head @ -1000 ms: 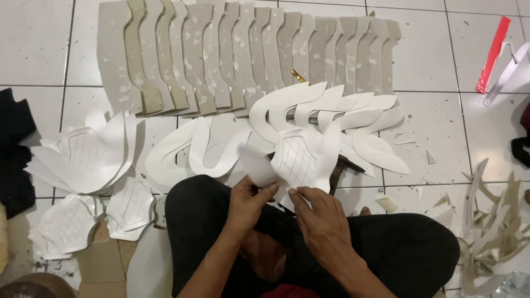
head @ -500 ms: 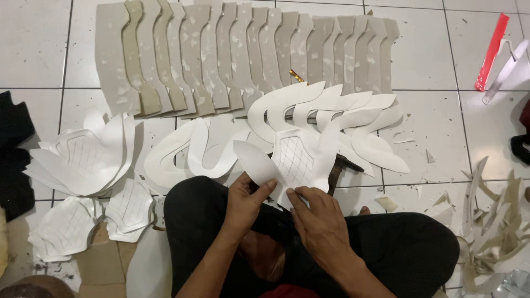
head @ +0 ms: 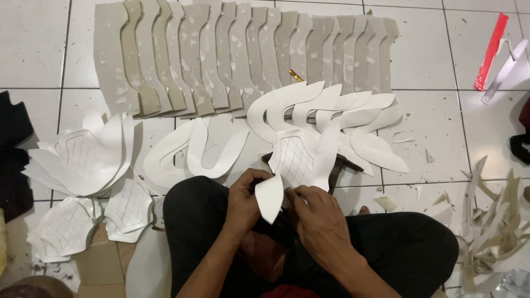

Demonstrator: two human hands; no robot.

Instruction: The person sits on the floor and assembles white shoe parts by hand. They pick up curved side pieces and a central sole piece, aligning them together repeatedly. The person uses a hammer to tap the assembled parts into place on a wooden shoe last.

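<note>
White tiled floor point(head: 425, 49), seen from above, with a seated person's dark-trousered legs at the lower edge. The left hand point(head: 247, 200) is closed, thumb and fingers pinching the near edge of a small white cut-out piece point(head: 270, 197), which hangs tongue-like between the two hands, over the lap. The right hand point(head: 319, 216) lies just beside it with fingers curled, their tips at the piece's right edge; whether it grips the piece cannot be told. Just beyond the hands rests a white quilted panel point(head: 298, 157); behind it, a fan of curved white strips point(head: 337, 107). Farther off, a row of overlapping beige shaped boards point(head: 221, 60). Left of the left hand, stacked white quilted pieces point(head: 83, 160). Right of the right hand, a heap of offcuts point(head: 491, 226); far beyond it, a red strip point(head: 491, 49). No container is in view; all pieces lie loose on the floor.
</note>
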